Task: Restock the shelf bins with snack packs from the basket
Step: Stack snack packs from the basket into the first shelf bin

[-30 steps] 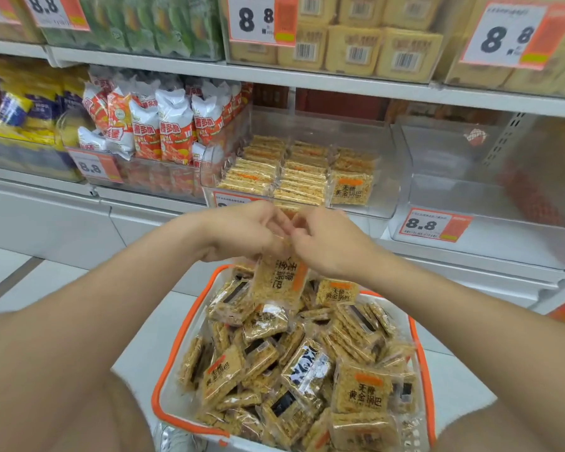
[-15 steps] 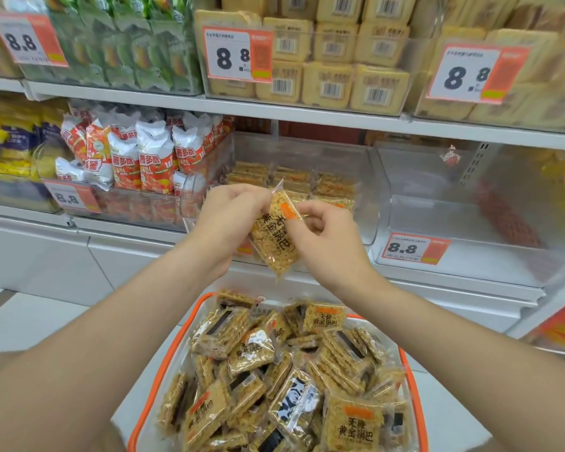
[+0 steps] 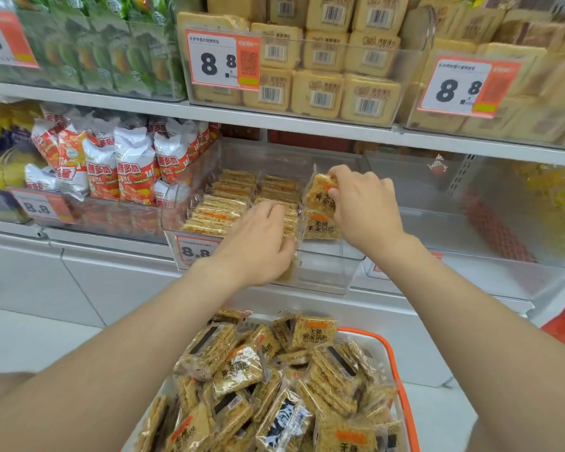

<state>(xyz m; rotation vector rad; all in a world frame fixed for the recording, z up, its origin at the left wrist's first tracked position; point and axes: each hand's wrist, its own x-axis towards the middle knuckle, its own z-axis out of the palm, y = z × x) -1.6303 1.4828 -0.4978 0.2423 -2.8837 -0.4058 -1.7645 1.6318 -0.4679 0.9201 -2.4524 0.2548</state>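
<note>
The shelf [image 3: 274, 122] fills the upper half of the view. Its top tier carries yellow barcoded boxes [image 3: 320, 93], and the lower tier holds orange-and-white bags [image 3: 134, 171] at the left. Below, nearest the camera, the orange-rimmed basket [image 3: 395, 360] is heaped with loose snack packs [image 3: 238, 367] lying at all angles. Between the two, on the lower tier, sits a clear bin [image 3: 323, 272] with rows of the same packs standing on edge. The left hand [image 3: 258, 236] lies palm down on the bin's middle row with its fingers fairly straight and close together. Whether its thumb touches the pack at the front wall cannot be told. The right hand [image 3: 362, 203] is inside the bin at the right end, pinching one snack pack [image 3: 320, 194] by its top edge between thumb and fingertips. That pack is tilted above another lying flat beneath it. A price tag [image 3: 224, 60] reading 8.8 hangs on the upper tier.
</note>
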